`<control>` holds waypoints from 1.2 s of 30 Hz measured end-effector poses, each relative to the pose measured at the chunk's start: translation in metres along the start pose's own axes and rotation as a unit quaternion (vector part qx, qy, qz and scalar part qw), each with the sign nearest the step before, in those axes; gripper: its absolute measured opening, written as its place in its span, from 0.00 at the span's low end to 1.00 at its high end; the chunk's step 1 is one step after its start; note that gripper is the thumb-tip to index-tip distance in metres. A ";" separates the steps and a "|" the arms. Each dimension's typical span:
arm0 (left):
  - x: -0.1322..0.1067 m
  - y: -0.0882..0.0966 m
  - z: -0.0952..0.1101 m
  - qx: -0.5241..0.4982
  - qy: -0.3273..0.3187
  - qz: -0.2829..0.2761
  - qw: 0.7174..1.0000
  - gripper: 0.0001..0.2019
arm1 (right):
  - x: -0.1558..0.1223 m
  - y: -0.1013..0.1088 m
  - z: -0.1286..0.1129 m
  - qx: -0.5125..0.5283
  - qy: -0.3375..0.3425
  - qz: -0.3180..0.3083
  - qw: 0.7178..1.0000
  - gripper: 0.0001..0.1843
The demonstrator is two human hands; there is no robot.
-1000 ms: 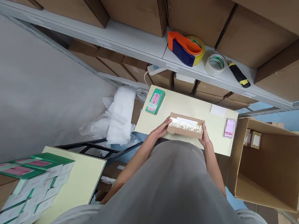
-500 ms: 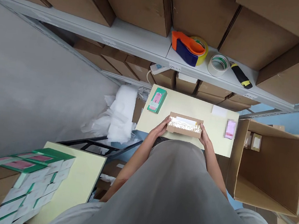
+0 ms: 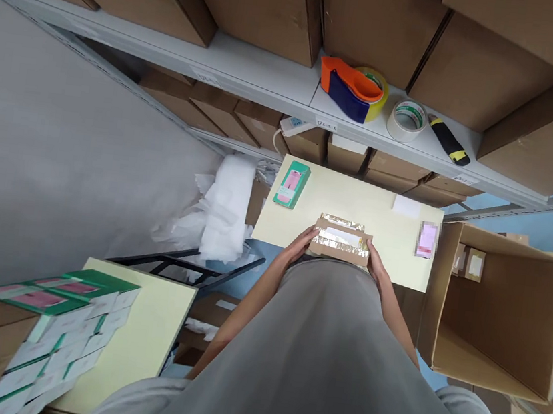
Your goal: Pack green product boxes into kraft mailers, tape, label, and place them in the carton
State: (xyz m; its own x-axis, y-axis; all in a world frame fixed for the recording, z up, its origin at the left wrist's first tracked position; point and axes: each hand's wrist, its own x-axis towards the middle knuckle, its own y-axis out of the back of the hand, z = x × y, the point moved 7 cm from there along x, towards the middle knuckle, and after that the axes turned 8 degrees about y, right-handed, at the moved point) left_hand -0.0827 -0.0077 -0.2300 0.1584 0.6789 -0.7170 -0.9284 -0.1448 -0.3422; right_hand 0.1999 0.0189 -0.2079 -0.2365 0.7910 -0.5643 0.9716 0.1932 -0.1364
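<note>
A small brown cardboard box (image 3: 340, 250), with shiny tape and a white label on its faces, is held close to my body over the near edge of the pale yellow table (image 3: 343, 198). My left hand (image 3: 302, 242) grips its left end and my right hand (image 3: 375, 257) its right end. The box is tilted so that two of its faces show. Behind it to the left lies a green box with a pink picture (image 3: 290, 184). On the right are a white paper (image 3: 406, 206) and a blurred pink item (image 3: 426, 239).
A large open carton (image 3: 500, 308) at the right has small boxes inside. The shelf above carries a tape dispenser (image 3: 351, 90), a tape roll (image 3: 407, 121) and a utility knife (image 3: 448, 141). White foam wrap (image 3: 228, 208) stands at left; stacked green-and-white boxes (image 3: 64, 335) lie lower left.
Both hands have brought the cardboard box slightly toward my body and tilted it, so a taped far face now shows behind the labelled one. The other things stay where they were.
</note>
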 end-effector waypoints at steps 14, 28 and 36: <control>0.039 0.005 0.033 0.161 -0.068 0.135 0.975 0.34 | 0.036 0.041 -0.043 -0.171 0.117 0.119 0.971 0.52; 0.002 -0.050 0.215 0.232 -0.377 0.200 0.874 0.16 | 0.044 0.013 -0.221 -0.336 0.370 0.149 0.853 0.43; -0.048 -0.137 0.347 0.228 -0.523 0.190 0.799 0.11 | 0.050 -0.091 -0.403 -0.433 0.532 0.097 0.721 0.31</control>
State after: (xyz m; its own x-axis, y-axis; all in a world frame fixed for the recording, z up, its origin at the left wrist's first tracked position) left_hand -0.0801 0.2293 0.0620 -0.3106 0.9125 0.2661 -0.9060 -0.3689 0.2075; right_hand 0.0991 0.2747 0.1046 -0.4108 0.7608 0.5025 0.7310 -0.0545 0.6801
